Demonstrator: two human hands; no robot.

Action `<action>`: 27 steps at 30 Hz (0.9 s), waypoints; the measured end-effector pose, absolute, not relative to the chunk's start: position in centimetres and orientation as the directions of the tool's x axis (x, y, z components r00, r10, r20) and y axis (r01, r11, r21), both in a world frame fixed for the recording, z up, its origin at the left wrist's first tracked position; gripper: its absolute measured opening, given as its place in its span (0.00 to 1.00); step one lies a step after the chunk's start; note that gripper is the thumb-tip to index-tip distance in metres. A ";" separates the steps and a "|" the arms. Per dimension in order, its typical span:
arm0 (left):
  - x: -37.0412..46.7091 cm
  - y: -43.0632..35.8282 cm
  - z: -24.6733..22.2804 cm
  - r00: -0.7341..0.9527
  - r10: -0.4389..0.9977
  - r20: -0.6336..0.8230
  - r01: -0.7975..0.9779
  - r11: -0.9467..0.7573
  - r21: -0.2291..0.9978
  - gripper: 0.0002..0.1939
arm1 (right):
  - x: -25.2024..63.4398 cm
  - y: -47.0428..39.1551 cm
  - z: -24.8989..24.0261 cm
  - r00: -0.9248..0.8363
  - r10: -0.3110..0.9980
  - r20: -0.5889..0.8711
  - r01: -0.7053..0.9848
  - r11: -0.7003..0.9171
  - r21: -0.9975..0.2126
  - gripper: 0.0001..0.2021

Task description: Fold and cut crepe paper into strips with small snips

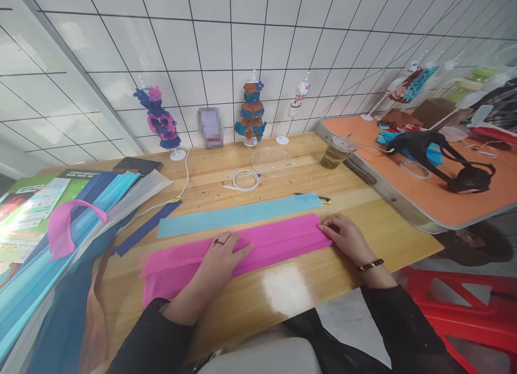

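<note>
A long folded magenta sheet (278,239) lies across the wooden table near its front edge. On its left half my left hand (224,255) rests flat, fingers spread, wearing a ring. My right hand (347,237) pinches the sheet's right end between thumb and fingers; a beaded bracelet is on that wrist. Just behind the magenta sheet is a light blue strip (242,211), touched by neither hand. A yellow-handled cutter (326,200) lies partly under the strip's right end.
Coloured sheets (81,218) are heaped at left. A tape roll (245,180), clear disc (271,162), lidded cup (337,151) and decorated stands (251,115) are farther back. An orange table (363,134) and red stool (464,309) are at right.
</note>
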State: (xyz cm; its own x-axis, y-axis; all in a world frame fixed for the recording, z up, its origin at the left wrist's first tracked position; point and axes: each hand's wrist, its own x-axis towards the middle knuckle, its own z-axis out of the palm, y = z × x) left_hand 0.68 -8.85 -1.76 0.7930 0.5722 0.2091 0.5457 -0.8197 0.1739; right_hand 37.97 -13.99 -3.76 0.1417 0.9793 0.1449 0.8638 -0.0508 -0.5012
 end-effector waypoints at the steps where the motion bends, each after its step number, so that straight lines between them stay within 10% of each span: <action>1: 0.8 -8.9 -1.8 0.805 0.555 0.211 0.532 -0.832 0.160 0.25 | 38.0 -14.0 -3.8 0.141 0.979 0.147 0.865 -0.049 -0.500 0.14; 16: 2.4 -9.7 -1.2 0.800 0.580 0.151 0.576 -0.814 0.074 0.16 | 37.4 -14.2 -3.5 0.160 0.963 0.218 0.872 -0.034 -0.488 0.12; 23: 2.7 -9.9 -1.1 0.795 0.588 0.148 0.589 -0.807 0.043 0.13 | 33.7 -15.3 -1.5 0.257 0.838 0.481 0.902 -0.029 -0.430 0.11; 27: 2.7 -9.9 -1.4 0.794 0.590 0.145 0.588 -0.807 0.056 0.15 | 28.9 -16.6 -0.3 -0.004 0.772 0.635 0.938 0.224 -0.267 0.18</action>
State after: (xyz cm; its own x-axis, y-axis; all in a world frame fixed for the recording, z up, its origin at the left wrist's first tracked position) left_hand 2.72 -9.95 -1.39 0.7944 0.5897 0.1452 0.5885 -0.8066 0.0559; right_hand 28.91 -16.62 -0.31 -0.0035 0.7723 0.6353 0.9375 0.2236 -0.2666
